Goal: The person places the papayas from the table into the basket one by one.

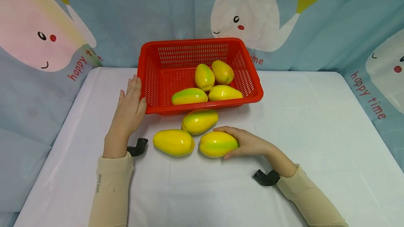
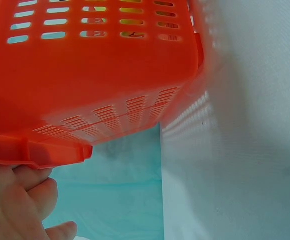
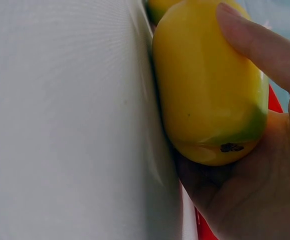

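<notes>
Yellow-green fruit (image 1: 217,145): between five and six o'clock from red basket (image 1: 154,110). Far-left backdrop (image 1: 126,16) lettering (image 1: 79,68) reads "happy time". Left sleeve (image 1: 113,185), print unreadable. Left hand (image 1: 127,110), fingers straight, touching basket at eight o'clock. Basket holds four similar fruits (image 1: 204,77). Two loose fruits (image 1: 173,143) on surface (image 1: 202,192), seven and six o'clock. Right hand (image 1: 247,143): fingers, thumb gripping yellow-green fruit. Far right: "happy time" again.

Head view downward; wrist views close; basket (image 1: 178,77) shared
</notes>
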{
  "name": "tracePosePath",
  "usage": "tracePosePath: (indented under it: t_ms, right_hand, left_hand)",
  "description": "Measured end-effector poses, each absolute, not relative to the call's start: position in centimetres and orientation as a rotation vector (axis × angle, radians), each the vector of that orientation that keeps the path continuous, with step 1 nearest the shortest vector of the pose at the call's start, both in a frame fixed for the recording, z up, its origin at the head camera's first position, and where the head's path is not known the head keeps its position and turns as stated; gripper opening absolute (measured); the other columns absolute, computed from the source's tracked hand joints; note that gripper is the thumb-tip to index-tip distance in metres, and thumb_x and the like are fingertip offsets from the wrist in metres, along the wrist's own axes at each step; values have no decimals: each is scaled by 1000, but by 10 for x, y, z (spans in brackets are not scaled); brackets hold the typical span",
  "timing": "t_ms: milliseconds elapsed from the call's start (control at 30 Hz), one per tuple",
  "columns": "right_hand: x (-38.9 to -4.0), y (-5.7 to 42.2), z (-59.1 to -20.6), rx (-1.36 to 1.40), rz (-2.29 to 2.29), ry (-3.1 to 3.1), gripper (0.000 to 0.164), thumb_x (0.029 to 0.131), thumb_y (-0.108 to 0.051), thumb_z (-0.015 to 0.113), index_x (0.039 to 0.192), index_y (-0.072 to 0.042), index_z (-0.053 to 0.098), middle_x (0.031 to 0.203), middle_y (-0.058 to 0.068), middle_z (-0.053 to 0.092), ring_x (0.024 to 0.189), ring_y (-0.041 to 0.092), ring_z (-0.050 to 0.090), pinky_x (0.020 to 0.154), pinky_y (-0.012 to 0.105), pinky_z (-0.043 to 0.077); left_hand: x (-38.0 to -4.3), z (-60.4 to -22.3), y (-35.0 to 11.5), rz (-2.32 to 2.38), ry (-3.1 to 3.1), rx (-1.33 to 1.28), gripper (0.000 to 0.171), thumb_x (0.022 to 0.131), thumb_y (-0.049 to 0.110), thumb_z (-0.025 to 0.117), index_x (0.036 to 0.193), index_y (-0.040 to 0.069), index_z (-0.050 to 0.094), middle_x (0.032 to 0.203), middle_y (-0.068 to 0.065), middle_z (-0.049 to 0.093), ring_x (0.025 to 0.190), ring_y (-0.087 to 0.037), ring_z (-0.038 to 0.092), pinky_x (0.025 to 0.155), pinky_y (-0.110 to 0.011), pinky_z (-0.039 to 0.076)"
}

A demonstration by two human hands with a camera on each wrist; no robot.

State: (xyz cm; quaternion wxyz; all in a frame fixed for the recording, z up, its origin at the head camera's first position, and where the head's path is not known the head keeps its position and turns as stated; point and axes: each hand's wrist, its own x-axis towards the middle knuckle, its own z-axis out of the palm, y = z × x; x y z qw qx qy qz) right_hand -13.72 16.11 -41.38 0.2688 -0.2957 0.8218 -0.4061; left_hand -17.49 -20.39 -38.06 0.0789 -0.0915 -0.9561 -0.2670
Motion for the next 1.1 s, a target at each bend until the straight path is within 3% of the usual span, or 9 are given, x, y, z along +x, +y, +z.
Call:
tracePosePath:
  t_ms: [1100]
  right_hand:
    - [-139, 162, -417, -788, -1098, 2215, 76, 74, -27, 80, 140, -20, 43, 136, -7, 47, 119, 15, 44, 106, 46, 31]
  left_hand:
    - [-175, -382, -205, -807, -2866, -278, 61, 98, 22, 32, 151, 3, 9, 157, -10, 7, 144, -27, 4, 113, -51, 0]
